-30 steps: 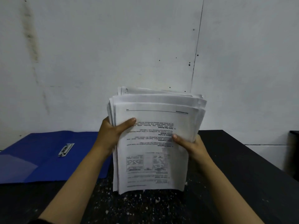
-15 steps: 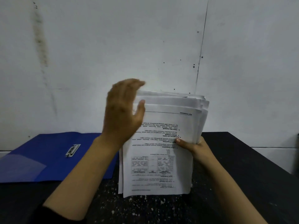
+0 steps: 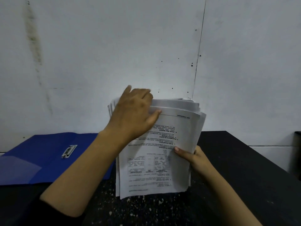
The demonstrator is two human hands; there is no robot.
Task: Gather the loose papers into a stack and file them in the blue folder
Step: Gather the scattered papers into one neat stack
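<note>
At the far left the blue folder (image 3: 40, 160) lies open and flat on the bench (image 3: 244, 168), with its metal clip (image 3: 69, 151) showing on the inner face and its right edge passing behind the left forearm. Next comes the left hand (image 3: 135, 115), set on the upper left corner of the stack of papers (image 3: 162, 152): its fingers bend over the top edge and its thumb lies across the front sheet, so it grips that corner (the fingertips are blurred and partly hidden behind the sheets). The stack is held nearly upright in front of the pale wall (image 3: 97, 46), printed side toward the camera with the text upside down, its sheets unevenly aligned at the top. Its lower edge is down at the speckled bench top, though I cannot tell whether it touches. The right hand (image 3: 195, 158) clamps the stack's right edge, thumb on the front sheet and fingers behind.
</note>
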